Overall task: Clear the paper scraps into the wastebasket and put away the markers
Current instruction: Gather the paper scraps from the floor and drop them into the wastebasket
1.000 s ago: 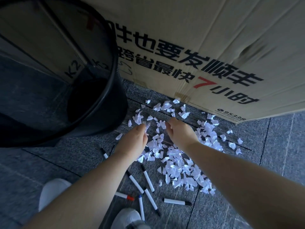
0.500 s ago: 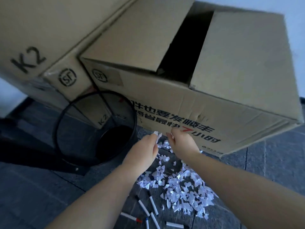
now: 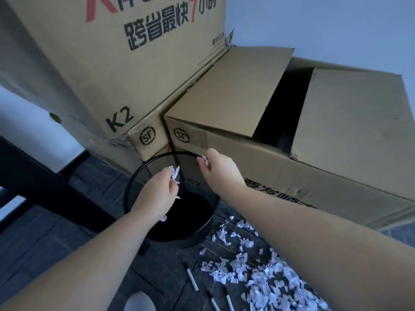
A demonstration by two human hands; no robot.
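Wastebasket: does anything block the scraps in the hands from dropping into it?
Nothing visible does. The left hand and right hand hold paper scraps over the open wastebasket; no lid or object covers its mouth.

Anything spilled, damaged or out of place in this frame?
Yes. Torn paper scraps litter the floor right of the wastebasket, with markers loose beside them. The right box has a dented front edge and open flaps.

A round black wastebasket stands on the floor, open at the top. Many small white paper scraps lie spread just beside it. A few white markers lie near the scraps.
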